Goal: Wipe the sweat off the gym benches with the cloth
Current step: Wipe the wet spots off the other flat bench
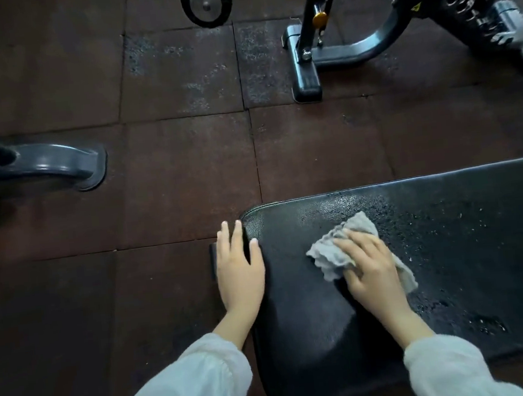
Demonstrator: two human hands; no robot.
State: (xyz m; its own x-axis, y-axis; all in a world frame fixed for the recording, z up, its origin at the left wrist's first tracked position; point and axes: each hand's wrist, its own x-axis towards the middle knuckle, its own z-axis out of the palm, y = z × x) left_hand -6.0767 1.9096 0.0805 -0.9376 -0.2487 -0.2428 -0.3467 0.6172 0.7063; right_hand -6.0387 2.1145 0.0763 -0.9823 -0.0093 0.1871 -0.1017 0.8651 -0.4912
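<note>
Grey cloth (351, 246) under my flat right hand (374, 270), left hand (240, 270) flat on bench (469, 241); loose corners may skip droplets

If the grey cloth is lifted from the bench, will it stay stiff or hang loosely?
The crumpled grey cloth would probably hang limp: it wrinkles under the right hand. It seems light and thin. On the wet black padded bench it likely slides easily.

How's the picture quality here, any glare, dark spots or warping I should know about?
Head view: dim overall, corners falling dark; a soft sheen on the bench pad makes its droplets stand out; the right hand on the cloth casts a shadow toward the camera; wide-angle warping bends the bench edge; the left hand looks sharp, barely blurred.
</note>
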